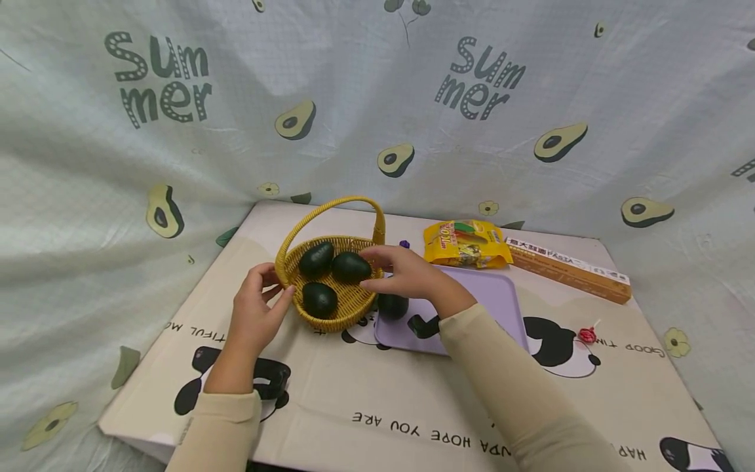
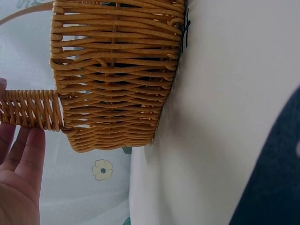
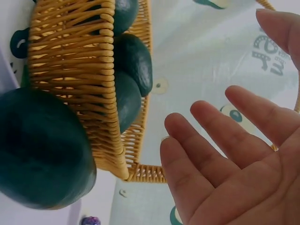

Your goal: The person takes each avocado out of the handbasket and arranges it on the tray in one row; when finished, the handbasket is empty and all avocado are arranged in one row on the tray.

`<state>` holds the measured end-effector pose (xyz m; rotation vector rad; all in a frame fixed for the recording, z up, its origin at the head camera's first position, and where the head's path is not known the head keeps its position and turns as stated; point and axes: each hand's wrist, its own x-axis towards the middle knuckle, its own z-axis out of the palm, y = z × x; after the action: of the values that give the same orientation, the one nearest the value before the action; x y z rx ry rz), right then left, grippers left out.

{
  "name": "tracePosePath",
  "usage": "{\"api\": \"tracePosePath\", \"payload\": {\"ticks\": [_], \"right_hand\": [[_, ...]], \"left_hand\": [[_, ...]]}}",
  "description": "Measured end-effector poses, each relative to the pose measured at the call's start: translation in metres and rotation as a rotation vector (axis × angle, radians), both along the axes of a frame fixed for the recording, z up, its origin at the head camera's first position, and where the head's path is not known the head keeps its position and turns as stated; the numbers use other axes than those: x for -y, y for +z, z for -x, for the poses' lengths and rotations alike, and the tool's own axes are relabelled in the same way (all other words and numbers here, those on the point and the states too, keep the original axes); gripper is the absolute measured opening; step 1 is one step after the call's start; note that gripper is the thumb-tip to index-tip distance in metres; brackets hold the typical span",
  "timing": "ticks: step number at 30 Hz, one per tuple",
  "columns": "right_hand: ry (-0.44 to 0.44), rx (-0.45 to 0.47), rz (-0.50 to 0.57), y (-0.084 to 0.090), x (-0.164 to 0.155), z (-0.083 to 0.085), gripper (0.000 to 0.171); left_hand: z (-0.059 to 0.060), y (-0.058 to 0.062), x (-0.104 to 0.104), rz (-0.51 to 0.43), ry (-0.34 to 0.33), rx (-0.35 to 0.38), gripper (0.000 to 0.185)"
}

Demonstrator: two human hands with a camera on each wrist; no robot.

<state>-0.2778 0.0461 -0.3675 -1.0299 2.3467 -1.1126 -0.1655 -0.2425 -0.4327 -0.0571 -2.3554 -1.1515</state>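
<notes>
Avocado-printed cloth with "Summer" lettering hangs behind and around a pale surface (image 1: 413, 393) printed with pandas and upside-down words. Near its back left part stands a woven yellow basket (image 1: 348, 303) with an arched handle (image 1: 330, 210). Three dark green avocados lie inside it: one at the back left (image 1: 316, 258), one at the back right (image 1: 350, 267) and one at the front (image 1: 319, 299).

At the basket's left rim is the left hand (image 1: 256, 314), fingers only loosely bent and held against the wicker beside the foot of the handle; the left wrist view shows fingertips (image 2: 28, 145) meeting the woven strip there.

Over the basket's right edge, next to the back right avocado, is the right hand (image 1: 401, 272). Its fingers are spread and relaxed, holding nothing, as the right wrist view shows. It may brush that avocado, but the head view does not settle it.

A fourth avocado (image 1: 392, 306) lies just right of the basket on a lilac tray (image 1: 501, 295), below the right hand. Behind the tray lie a yellow snack bag (image 1: 466, 244) and a long pasta box (image 1: 569, 269). A small red lollipop (image 1: 587, 335) lies to the tray's right.
</notes>
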Motion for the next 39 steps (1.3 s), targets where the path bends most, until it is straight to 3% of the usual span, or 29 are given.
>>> {"api": "tracePosePath", "payload": {"ticks": [7,18,31,39], "right_hand": [[0.058,-0.006,-0.041,0.002,0.013,0.012,0.064],[0.09,0.115,-0.145,-0.002,0.034,0.027,0.067],[0.139,0.049,-0.247,-0.007,0.059,0.032,0.066],[0.119,0.127,-0.249,-0.013,0.068,0.032,0.067]], "left_hand": [[-0.001,0.0,0.0,0.001,-0.002,-0.006,0.051],[0.0,0.001,0.002,-0.001,-0.006,0.011,0.053],[0.0,0.003,0.002,0.009,-0.007,0.014,0.052],[0.001,0.003,0.001,-0.003,-0.016,0.028,0.052]]}}
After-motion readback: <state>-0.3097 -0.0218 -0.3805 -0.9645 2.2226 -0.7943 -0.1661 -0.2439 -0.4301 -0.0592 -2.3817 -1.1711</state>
